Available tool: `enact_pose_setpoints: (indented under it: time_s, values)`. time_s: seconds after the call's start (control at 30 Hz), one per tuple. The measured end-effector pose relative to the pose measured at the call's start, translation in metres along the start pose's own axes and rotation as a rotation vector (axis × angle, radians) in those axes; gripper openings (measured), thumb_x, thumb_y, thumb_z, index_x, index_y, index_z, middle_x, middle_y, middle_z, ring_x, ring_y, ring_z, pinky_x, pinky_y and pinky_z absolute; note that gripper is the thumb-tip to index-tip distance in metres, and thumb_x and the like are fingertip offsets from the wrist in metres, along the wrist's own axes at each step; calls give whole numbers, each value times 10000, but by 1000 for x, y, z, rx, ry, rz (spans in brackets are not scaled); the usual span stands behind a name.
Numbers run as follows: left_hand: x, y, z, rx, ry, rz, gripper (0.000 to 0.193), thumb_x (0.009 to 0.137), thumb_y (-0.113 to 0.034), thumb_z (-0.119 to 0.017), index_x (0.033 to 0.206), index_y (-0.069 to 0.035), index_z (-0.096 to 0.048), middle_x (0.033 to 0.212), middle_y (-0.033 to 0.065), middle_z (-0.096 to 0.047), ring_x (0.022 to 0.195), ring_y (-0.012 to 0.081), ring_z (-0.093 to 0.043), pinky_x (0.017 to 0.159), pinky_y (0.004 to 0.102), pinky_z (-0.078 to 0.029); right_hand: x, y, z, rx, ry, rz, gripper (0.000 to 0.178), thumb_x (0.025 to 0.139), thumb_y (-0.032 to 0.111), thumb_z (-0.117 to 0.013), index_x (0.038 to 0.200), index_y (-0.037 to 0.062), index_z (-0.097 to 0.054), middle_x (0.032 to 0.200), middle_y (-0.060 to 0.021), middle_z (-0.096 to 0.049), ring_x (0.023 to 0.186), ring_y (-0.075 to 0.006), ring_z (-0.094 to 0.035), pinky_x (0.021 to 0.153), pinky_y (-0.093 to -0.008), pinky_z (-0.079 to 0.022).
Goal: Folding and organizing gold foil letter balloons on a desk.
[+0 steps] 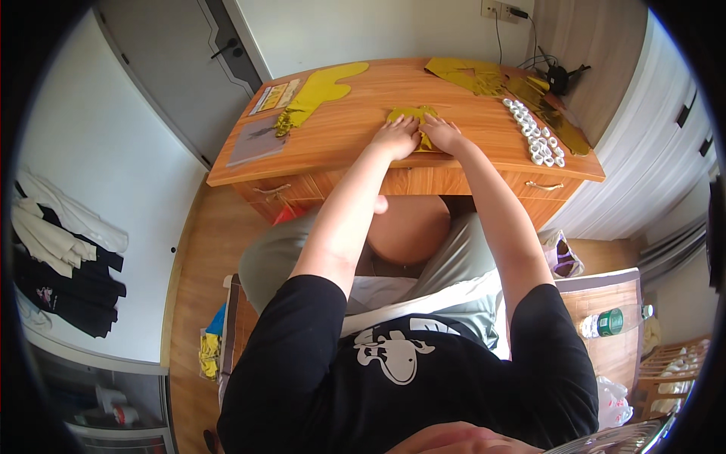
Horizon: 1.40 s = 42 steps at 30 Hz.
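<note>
Both my hands rest on a small gold foil piece [426, 144] near the desk's front edge; it looks like a folded, flat foil balloon. My left hand [399, 138] lies over its left part with the fingers stretched out. On its right part lies my right hand [445, 135], fingers flat and pointing in toward the other hand. The hands cover much of the foil, so its full shape is hidden. To the left, a larger flat gold foil balloon [318, 92] with rounded lobes is spread out, its lower end crumpled.
More gold foil pieces [469, 74] lie at the back right of the wooden desk [348, 147]. Several small white rings [538, 136] stand in rows at the right. A grey translucent sheet [259, 141] and a printed card [276, 97] lie left. Black cables [560, 74] sit in the far right corner.
</note>
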<state>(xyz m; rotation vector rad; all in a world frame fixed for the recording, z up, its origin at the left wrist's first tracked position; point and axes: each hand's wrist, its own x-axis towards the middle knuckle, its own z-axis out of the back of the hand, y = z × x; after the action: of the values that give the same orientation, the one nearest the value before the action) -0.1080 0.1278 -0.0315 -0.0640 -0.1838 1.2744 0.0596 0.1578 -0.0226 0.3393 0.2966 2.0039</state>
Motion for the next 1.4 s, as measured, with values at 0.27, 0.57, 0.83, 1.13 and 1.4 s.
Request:
enact_pose_setpoints:
  time_s: [0.27, 0.57, 0.83, 1.13, 1.4]
  values:
    - [-3, 12, 2, -98, 3, 14, 572, 1063, -375, -366, 1560, -96, -404, 1647, 129, -358, 1528, 302, -318, 1249, 439, -268, 4, 42, -16, 40, -78, 46, 683, 1051, 565, -294, 1557, 119, -403, 1599, -136, -440, 1506, -299, -359, 1252, -509, -203]
    - [-6, 55, 13, -1150, -323, -71, 638, 1022, -196, -468, 1604, -13, -281, 1652, 239, -309, 1528, 315, -326, 1222, 367, -285, 14, 33, -23, -53, -118, 67, 820, 1012, 715, -276, 1588, 140, -372, 1668, -114, -323, 1548, -292, -273, 1272, -490, -183]
    - [-97, 82, 21, -348, -328, -223, 296, 997, -229, -586, 1206, -86, -739, 1302, 135, -691, 1256, 337, -612, 1071, 436, -485, -1, 35, -26, -192, -110, 12, 813, 987, 701, -411, 1566, 131, -409, 1641, -149, -353, 1539, -316, -279, 1266, -501, -196]
    - [-89, 101, 40, -169, -217, -481, 368, 981, -354, -643, 1278, -148, -711, 1430, 82, -616, 1326, 301, -559, 1097, 436, -467, 4, 38, -30, -224, -148, 46, 806, 985, 691, -433, 1557, 123, -426, 1632, -164, -370, 1524, -337, -310, 1258, -505, -208]
    - [-76, 123, 54, 81, -86, -686, 459, 994, -442, -606, 1388, -210, -645, 1546, 20, -501, 1400, 252, -491, 1160, 476, -406, 2, 41, -29, -190, -159, 46, 790, 986, 674, -456, 1549, 122, -435, 1629, -182, -369, 1521, -349, -318, 1257, -496, -210]
